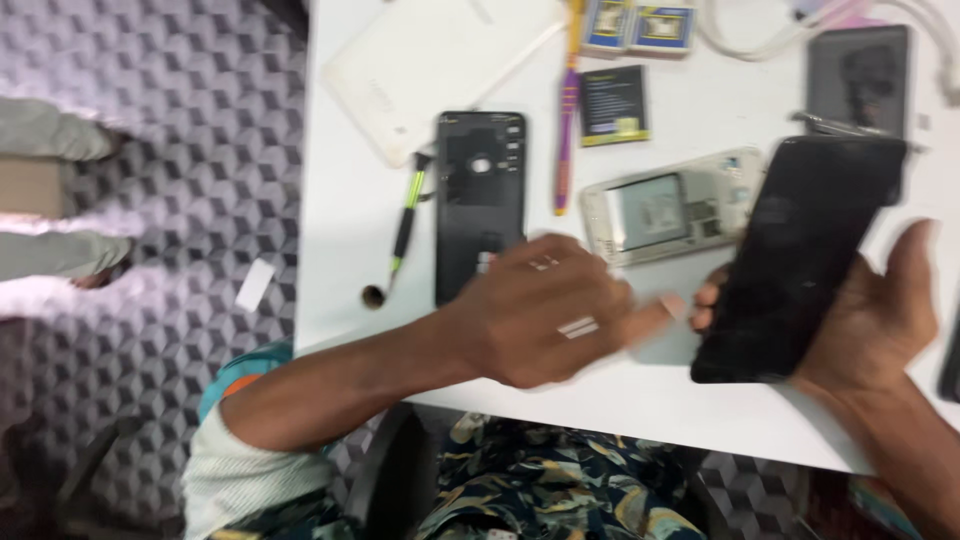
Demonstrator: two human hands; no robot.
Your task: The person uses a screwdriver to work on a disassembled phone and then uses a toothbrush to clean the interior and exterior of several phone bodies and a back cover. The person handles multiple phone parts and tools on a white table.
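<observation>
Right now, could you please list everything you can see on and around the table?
table: one, white, centre.
black phone: one, held in right hand.
open phone body: one, black, beside left hand.
silver phone shell: one, mid-table.
battery: one, black, far side.
battery packs: two, blue-yellow, far edge.
screwdriver: one, green-black, left.
purple tool: one, purple-orange.
white cover: one, far left.
cable: white, far right.
left hand: open, over table.
right hand: gripping phone.
</observation>
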